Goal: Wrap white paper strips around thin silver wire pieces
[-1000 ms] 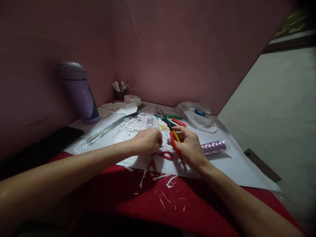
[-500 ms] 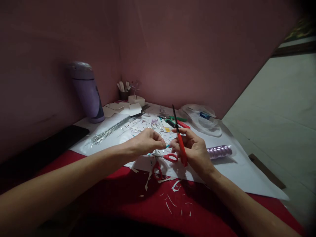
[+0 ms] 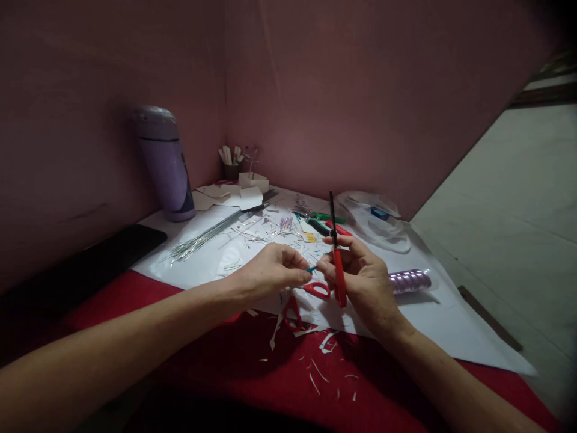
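The left hand pinches a short teal strip reaching the fingertips of the right hand, which grips an upright red-handled tool near red scissors and a purple roll.

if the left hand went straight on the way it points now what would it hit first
Probably the right hand, just past the teal strip that the left hand pinches; exact depth is hard to judge.

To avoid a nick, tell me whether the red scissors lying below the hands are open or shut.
Open: the red scissors have their loops spread apart; the left hand hides most of the blades.
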`<move>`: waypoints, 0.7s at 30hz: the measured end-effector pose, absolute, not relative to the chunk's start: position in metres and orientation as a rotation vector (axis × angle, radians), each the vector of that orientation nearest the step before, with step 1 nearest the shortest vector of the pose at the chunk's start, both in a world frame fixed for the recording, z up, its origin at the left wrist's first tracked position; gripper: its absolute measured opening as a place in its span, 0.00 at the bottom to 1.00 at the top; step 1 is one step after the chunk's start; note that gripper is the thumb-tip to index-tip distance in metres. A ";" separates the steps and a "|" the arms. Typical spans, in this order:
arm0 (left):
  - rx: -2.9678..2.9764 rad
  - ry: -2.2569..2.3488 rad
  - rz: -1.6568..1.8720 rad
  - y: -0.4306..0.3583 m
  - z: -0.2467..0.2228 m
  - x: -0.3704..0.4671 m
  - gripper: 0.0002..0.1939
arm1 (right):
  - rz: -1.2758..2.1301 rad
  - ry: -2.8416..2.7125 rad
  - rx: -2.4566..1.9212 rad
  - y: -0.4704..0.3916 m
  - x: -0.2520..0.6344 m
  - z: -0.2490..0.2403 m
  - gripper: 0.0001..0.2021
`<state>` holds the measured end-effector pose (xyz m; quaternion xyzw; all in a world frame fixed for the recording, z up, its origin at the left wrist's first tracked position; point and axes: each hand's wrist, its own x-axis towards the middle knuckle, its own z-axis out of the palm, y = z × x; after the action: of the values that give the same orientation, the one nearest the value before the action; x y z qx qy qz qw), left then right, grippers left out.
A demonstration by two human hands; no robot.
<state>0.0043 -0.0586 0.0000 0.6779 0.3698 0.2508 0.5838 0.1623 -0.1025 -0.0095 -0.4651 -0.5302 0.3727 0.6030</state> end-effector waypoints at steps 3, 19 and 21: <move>1.539 0.848 0.623 -0.060 -0.001 0.005 0.06 | 0.860 -1.246 -1.053 -0.103 0.162 -0.011 0.18; 1.377 0.756 0.627 -0.059 -0.004 0.003 0.09 | 0.802 -1.366 -0.962 -0.102 0.163 -0.015 0.17; 1.449 0.801 0.648 -0.061 -0.002 0.004 0.09 | 0.835 -1.362 -0.962 -0.102 0.163 -0.016 0.17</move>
<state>0.0039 -0.0606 -0.0016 0.6327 0.3500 0.2828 0.6303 0.1632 -0.1019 -0.0159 -0.4143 -0.5863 0.3597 0.5960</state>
